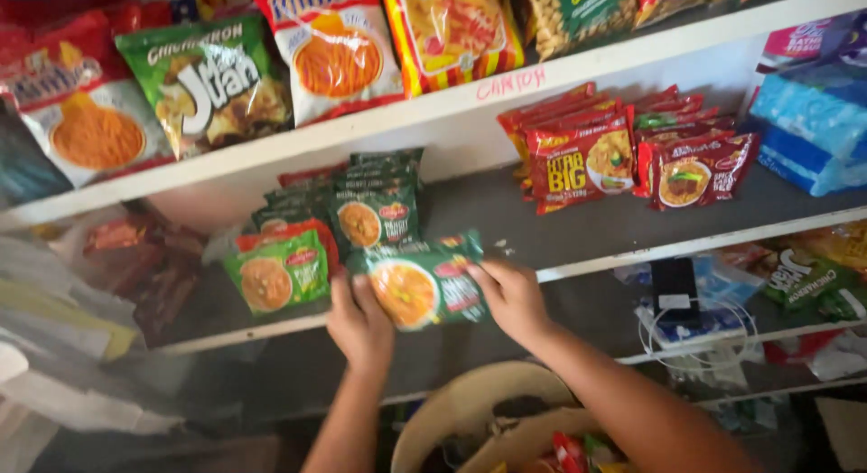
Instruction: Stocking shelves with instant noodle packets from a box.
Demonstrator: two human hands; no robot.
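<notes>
Hands: my left hand (358,321) and right hand (511,297) pinch a glossy, crinkly green noodle pack (423,288) flat, long axis sideways, face toward me, at the shelf (578,227) edge.

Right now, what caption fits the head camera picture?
Both hands, left hand and right hand, hold a green noodle packet at a shelf.

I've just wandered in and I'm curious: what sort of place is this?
Most likely a small grocery shop. White shelves hold rows of red noodle packets and snack bags, and both hands, left hand and right hand, hold a green noodle packet.
</notes>
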